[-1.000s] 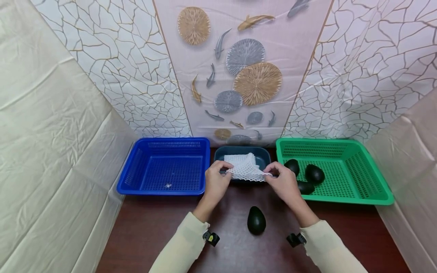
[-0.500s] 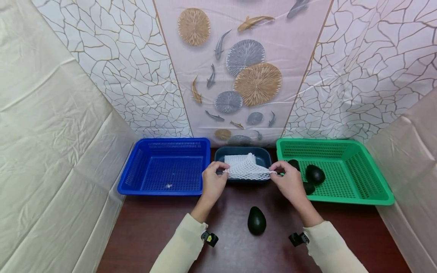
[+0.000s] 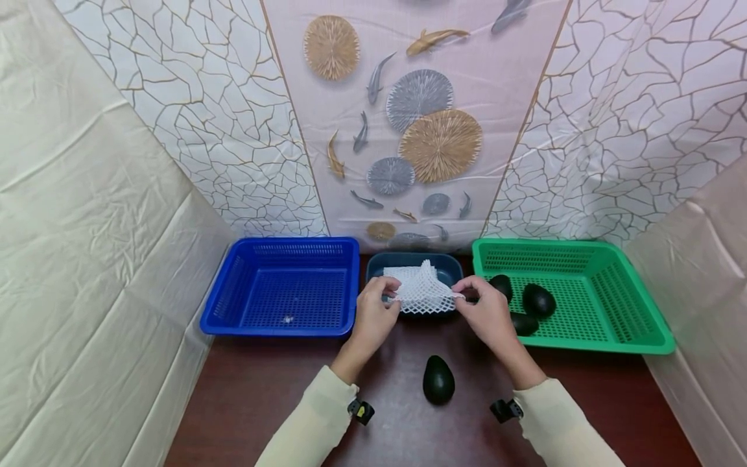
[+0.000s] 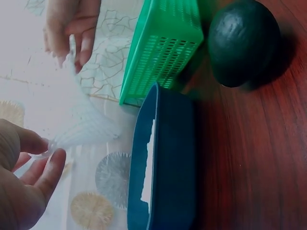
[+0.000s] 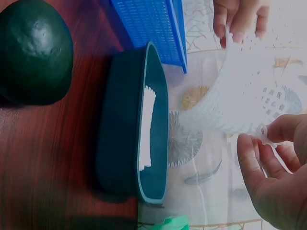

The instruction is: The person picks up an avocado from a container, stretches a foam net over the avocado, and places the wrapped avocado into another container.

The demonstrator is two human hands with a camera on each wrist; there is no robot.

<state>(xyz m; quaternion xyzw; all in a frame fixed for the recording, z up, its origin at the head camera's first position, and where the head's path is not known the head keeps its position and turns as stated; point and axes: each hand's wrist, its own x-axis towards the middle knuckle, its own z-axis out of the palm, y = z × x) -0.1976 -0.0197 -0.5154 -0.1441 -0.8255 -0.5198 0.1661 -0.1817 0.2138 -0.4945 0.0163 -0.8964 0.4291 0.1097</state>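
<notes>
A white foam net sleeve (image 3: pixel 425 293) hangs stretched between both hands, above the small teal bin (image 3: pixel 452 267). My left hand (image 3: pixel 373 316) pinches one end of its opening between thumb and fingers. At the opposite end, my right hand (image 3: pixel 486 312) pinches the edge the same way. The net narrows to a peak at its far side. In the right wrist view, more white foam net (image 5: pixel 147 127) lies inside the bin. A dark green avocado (image 3: pixel 438 381) rests on the table between the forearms, nearer the person than the bin.
To the left stands a blue basket (image 3: pixel 280 329) with a small white scrap (image 3: pixel 288 318) on its floor. On the right, a green basket (image 3: pixel 607 344) holds several avocados (image 3: pixel 539 301), partly behind the right hand. A patterned cloth (image 3: pixel 408 214) hangs behind the containers.
The hands first drew apart, pulling the net's opening wide, then came back closer together. The net now sags more between them. The avocado on the table has stayed in place.
</notes>
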